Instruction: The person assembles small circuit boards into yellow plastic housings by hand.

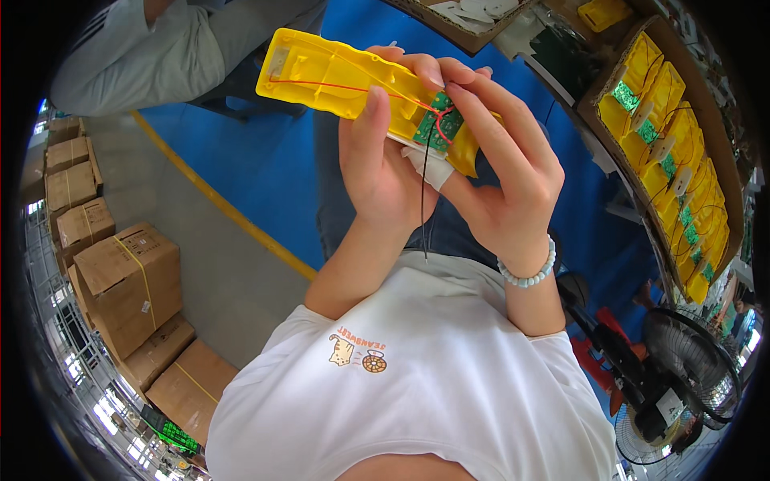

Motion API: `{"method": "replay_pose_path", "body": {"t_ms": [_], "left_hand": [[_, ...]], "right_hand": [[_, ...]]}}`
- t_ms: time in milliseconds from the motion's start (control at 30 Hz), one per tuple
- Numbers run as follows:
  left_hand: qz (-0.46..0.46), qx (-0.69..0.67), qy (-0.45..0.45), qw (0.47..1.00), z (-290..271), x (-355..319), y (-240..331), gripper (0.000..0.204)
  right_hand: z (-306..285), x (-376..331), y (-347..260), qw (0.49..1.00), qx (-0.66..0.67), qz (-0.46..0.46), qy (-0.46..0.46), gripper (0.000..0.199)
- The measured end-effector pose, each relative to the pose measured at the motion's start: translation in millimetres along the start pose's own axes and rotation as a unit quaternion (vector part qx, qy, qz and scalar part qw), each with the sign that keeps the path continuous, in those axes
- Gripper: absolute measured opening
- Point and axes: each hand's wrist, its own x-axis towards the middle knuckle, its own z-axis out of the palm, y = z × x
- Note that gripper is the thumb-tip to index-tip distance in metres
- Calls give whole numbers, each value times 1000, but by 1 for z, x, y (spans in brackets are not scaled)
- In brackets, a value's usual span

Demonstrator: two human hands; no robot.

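Note:
A long yellow plastic housing lies across both my hands, its hollow side facing up. My left hand is closed round its middle, the thumb laid over the near edge. Set in its right part is a green circuit board. A red wire runs along the shell to the board, and a black wire hangs down loose. My right hand grips the right end, its fingers bent over the board. White tape or wrapping shows at the right thumb, whose tip is hidden.
At the right, a cardboard box holds several similar yellow housings with boards and wires. Another box with white parts stands at the top. A black fan is at lower right. Stacked cartons line the left; another person's leg is at upper left.

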Motion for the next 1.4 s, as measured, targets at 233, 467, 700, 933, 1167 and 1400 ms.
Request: {"method": "replay_pose_path", "body": {"t_ms": [233,467,700,933,1167,1400], "left_hand": [[7,0,27,1000,7,-2,-2,37],[17,-17,59,998,11,-5,-9,31],[1,-18,67,998,2,-8,-9,35],[-42,70,123,989,12,-5,-7,35],[-110,223,46,968,27,-4,-9,56],[-267,635,-157,708,-77,-38,1,29]], "right_hand": [[-4,0,-3,999,-27,-17,3,48],[-5,-2,-2,999,-23,-30,11,44],[1,-3,4,1000,2,-25,4,40],[-12,-3,-1,997,-3,56,-49,45],[-75,-4,8,993,-99,63,34,49],[-186,-23,15,902,-343,162,205,42]]}}
